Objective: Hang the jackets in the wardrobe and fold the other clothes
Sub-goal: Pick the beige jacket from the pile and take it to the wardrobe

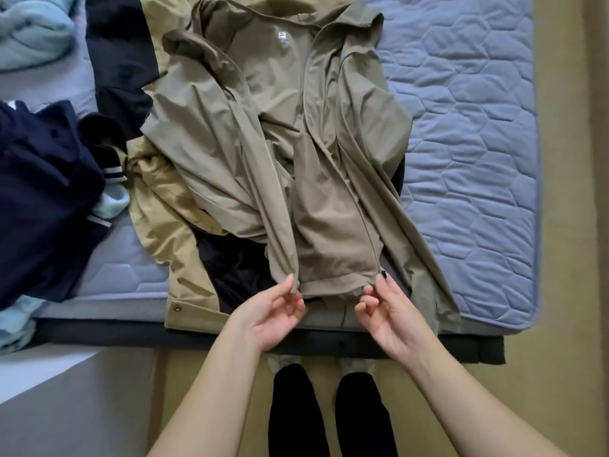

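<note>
Head view: one camera, looking down at the bed.
Olive jacket (296,143): lies open-fronted on the mattress (478,127). Its long axis runs straight away from the person, hood at the far end, hem at the mattress's near edge.
Left hand (273,311): palm up, thumb and forefinger pinching the hem's left front corner.
Right hand (385,311): fingertips at the zip's lower end, apparently pinching it, though it is blurred.
Nearer hand: neither, one at each front edge.

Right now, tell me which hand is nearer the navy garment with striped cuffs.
Left. The left hand pinches the hem of the olive jacket, to the right of the navy garment; the right hand pinches the same hem farther right.
</note>
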Demonstrator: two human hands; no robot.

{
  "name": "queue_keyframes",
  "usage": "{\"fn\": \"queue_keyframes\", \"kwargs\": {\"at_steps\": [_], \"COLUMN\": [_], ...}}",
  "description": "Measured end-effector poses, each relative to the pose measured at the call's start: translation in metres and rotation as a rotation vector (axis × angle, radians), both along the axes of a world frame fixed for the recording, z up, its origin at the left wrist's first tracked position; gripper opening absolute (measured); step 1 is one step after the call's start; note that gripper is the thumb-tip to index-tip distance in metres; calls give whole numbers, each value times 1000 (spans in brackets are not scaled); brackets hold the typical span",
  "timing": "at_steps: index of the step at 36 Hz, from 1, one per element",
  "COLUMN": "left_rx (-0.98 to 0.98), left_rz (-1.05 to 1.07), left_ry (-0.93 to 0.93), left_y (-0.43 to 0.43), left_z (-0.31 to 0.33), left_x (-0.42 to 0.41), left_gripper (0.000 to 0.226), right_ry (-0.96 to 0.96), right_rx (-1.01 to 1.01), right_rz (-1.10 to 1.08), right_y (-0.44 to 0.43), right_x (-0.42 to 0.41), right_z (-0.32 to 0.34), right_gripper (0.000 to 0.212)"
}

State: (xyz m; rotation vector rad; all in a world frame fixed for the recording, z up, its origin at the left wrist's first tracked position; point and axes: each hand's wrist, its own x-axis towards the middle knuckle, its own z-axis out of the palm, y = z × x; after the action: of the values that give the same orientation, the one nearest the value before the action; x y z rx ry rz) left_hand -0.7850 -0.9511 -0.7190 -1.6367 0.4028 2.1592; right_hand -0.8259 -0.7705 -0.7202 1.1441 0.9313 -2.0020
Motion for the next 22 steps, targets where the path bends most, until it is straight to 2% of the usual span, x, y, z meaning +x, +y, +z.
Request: {"fn": "queue_keyframes", "kwargs": {"at_steps": [3,9,15,17,19,22], "left_rx": [15,-331,-617,-676,-733,-787], "left_rz": [-1,-66,-141,-137,-141,-134], "left_ry": [125,344,463,512,542,564], "left_y": [11,22,33,37,41,45], "left_z": [5,16,36,41,44,47], "left_x": [-4,-10,-16,-18,-19,-20], "left_gripper": [13,12,15,5,8,9], "right_ry": [9,-2,15,45,85,107], "right_rx": [-1,-69,-171,-188,-202,-265], "right_rz": [91,-70,-53,-10,23,-22], "right_y": [4,-1,-13,-15,-15,-21], "right_x": [-5,-18,-12,-7,-3,-1], "right_z": [7,20,21,20,19,25], "right_gripper": [15,20,11,25,46,53]}}
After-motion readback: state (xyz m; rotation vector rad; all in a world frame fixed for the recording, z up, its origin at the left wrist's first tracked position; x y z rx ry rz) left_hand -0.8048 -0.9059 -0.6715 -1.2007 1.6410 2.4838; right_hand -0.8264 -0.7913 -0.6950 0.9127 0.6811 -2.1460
